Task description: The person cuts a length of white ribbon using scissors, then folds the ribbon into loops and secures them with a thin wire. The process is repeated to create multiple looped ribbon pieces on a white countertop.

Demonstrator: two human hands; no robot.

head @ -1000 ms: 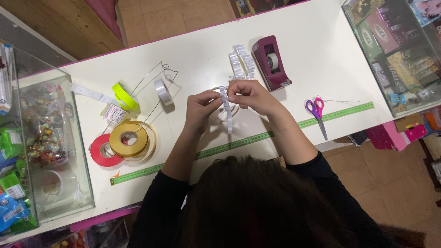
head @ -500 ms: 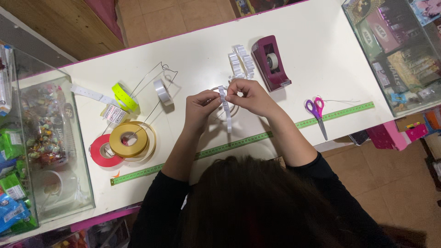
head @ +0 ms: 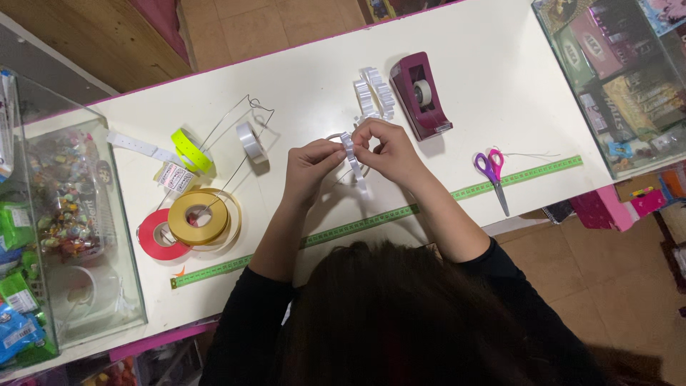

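Reading the bench (head: pixel 457 28) from the left, we pass a glass case of wrapped sweets (head: pixel 68 236), a red ribbon roll (head: pixel 153 239) touching a gold ribbon roll (head: pixel 200 216), a yellow-green roll (head: pixel 189 149) and a small white roll (head: pixel 250 141) with thin wire looped beside it, and a green tape measure (head: pixel 357 227) lying flat along the near edge. Then come our own hands. The left hand (head: pixel 307 168) is curled, thumb and forefinger pinched on the white ribbon (head: pixel 351 159); the right hand (head: pixel 389 149) meets it from the other side, fingertips closed on the same strip near its top. The ribbon sits between the two hands, held just above the bench at its middle, with a short tail hanging down toward us. We judge it very light, thin and glossy, so likely slick under the fingers; soft enough to fold, yet springy enough to unroll if the pinch loosens. The sure place to hold it seems the point where the folds meet, gripped flat between thumb and forefinger, not by the loose tail. Both wrists are bent inward, forearms angled up from our body and converging on that point. Further right stand a bunch of folded white ribbon (head: pixel 374 93), a dark red tape dispenser (head: pixel 420 96) and purple-handled scissors (head: pixel 491 175).
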